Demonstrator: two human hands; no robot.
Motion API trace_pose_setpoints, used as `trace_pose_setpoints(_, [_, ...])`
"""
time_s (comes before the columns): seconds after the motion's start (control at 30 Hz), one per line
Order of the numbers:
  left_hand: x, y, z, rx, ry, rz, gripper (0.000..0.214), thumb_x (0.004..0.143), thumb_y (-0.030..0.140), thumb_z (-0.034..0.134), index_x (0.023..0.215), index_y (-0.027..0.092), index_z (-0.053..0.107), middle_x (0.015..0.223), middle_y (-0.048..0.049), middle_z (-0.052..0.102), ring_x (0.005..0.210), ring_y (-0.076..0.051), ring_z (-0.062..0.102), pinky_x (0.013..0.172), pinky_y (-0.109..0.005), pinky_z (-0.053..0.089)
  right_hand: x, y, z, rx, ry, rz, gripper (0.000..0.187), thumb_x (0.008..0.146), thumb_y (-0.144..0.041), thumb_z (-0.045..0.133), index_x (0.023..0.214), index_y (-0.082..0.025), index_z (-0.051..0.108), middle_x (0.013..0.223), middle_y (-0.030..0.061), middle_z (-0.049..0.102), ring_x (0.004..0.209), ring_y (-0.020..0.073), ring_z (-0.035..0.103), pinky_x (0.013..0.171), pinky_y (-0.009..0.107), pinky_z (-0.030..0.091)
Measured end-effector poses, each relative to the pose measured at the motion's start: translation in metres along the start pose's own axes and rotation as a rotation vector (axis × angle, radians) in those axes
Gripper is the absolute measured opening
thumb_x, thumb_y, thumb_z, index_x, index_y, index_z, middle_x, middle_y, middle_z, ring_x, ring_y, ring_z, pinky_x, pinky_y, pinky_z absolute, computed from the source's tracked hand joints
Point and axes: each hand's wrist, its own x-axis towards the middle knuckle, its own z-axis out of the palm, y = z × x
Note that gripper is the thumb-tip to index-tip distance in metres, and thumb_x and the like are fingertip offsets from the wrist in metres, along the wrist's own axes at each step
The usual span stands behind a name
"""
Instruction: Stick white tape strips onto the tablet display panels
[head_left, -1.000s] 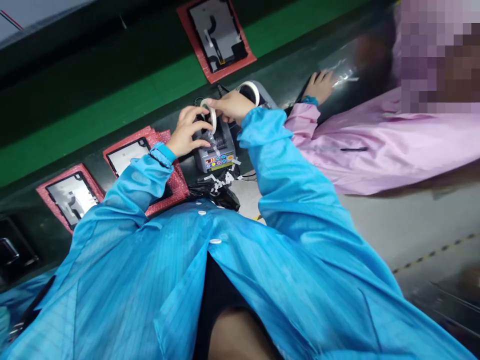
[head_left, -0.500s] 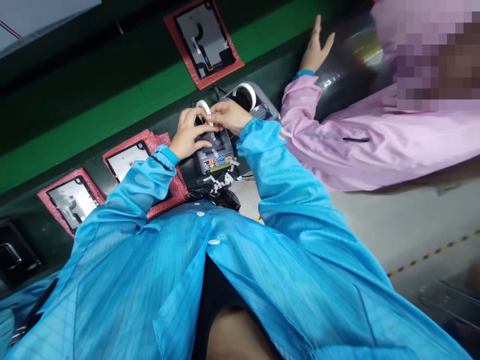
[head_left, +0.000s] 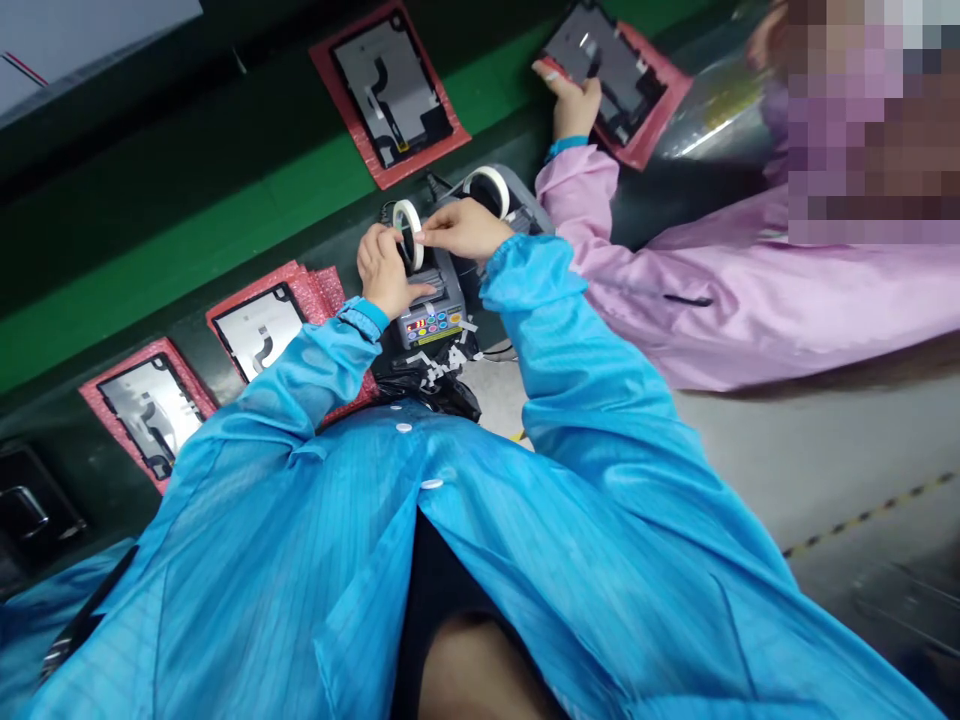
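A roll of white tape (head_left: 417, 238) stands upright on a grey tape dispenser (head_left: 437, 322) that has coloured buttons and a lit red display. My left hand (head_left: 384, 272) is at the roll's left side, its fingers bent against it and its thumb stretched apart over the dispenser's top. From the right, my right hand (head_left: 469, 232) pinches the near rim of the roll with thumb and fingertips. Just behind my right hand is a second dispenser (head_left: 529, 200) with another white tape roll (head_left: 501, 190).
Flat panels with dark ribbon cables lie on pink bubble wrap: one panel (head_left: 390, 85) at the back, two more (head_left: 259, 328) on the left. At right, a co-worker's hand (head_left: 576, 105) holds another panel (head_left: 619, 85). White tape scraps (head_left: 442, 365) lie on a black bag (head_left: 450, 397).
My left hand has shifted slightly right and down, its thumb further over the dispenser, and more of the tape roll shows. The co-worker's hand has moved left and now holds a panel.
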Motion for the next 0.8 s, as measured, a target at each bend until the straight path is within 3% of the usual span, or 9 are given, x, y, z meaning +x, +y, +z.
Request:
trace_pose_setpoints(0.17, [0.003, -0.009, 0.008, 0.002, 0.029, -0.022, 0.094, 0.048, 0.051, 0.097, 0.119, 0.025, 0.042, 0.139, -0.0175, 0.040, 0.140, -0.043, 0.034, 0.118, -0.059, 0.027, -0.027, 0.028, 0.011, -0.243, 0.106, 0.017, 0.066, 0.061, -0.042, 0.082, 0.115, -0.013, 0.058, 0.095, 0.0075, 0.061, 0.086, 0.0228, 0.059, 0.082, 0.041, 0.051])
trace_pose_setpoints(0.37, [0.006, -0.009, 0.008, -0.032, 0.028, -0.062, 0.113, 0.045, 0.047, 0.099, 0.137, 0.025, 0.037, 0.150, -0.0207, 0.031, 0.147, -0.044, 0.023, 0.122, -0.061, 0.016, -0.031, 0.054, 0.031, -0.277, 0.205, 0.085, 0.066, 0.073, -0.054, 0.072, 0.119, -0.011, 0.055, 0.096, 0.0122, 0.061, 0.092, 0.0278, 0.061, 0.084, 0.048, 0.052])
trace_pose_setpoints(0.43, [0.011, -0.011, 0.002, -0.038, -0.019, -0.058, 0.111, 0.044, 0.045, 0.099, 0.137, 0.025, 0.041, 0.153, -0.0201, 0.029, 0.148, -0.045, 0.019, 0.122, -0.062, 0.015, -0.022, 0.051, 0.028, -0.279, 0.227, 0.007, 0.064, 0.074, -0.056, 0.070, 0.118, -0.011, 0.057, 0.101, 0.0143, 0.062, 0.097, 0.0297, 0.061, 0.086, 0.051, 0.052])
trace_pose_setpoints(0.57, [0.028, -0.024, -0.012, -0.069, -0.100, 0.002, 0.086, 0.052, 0.034, 0.093, 0.128, 0.029, 0.054, 0.154, -0.0132, 0.035, 0.148, -0.041, 0.025, 0.123, -0.058, 0.018, 0.002, 0.028, 0.014, -0.201, 0.168, -0.161, 0.052, 0.081, -0.048, 0.065, 0.120, -0.014, 0.061, 0.113, 0.0143, 0.066, 0.102, 0.0264, 0.062, 0.092, 0.046, 0.052])
trace_pose_setpoints(0.67, [0.045, -0.035, -0.017, -0.118, -0.135, 0.012, 0.078, 0.059, 0.022, 0.081, 0.131, 0.025, 0.051, 0.150, -0.0121, 0.044, 0.145, -0.032, 0.036, 0.124, -0.049, 0.024, 0.011, 0.008, 0.011, -0.162, 0.087, -0.135, 0.041, 0.084, -0.039, 0.062, 0.114, -0.012, 0.064, 0.101, 0.0123, 0.070, 0.093, 0.0232, 0.064, 0.088, 0.041, 0.052])
trace_pose_setpoints(0.8, [0.058, -0.039, -0.014, -0.143, -0.247, 0.008, 0.092, 0.057, 0.011, 0.069, 0.144, 0.018, 0.041, 0.148, -0.0136, 0.049, 0.143, -0.027, 0.040, 0.123, -0.041, 0.027, 0.010, 0.000, 0.017, -0.305, 0.053, -0.103, 0.026, 0.088, -0.034, 0.058, 0.098, -0.012, 0.068, 0.088, 0.0094, 0.070, 0.085, 0.0219, 0.065, 0.083, 0.038, 0.052])
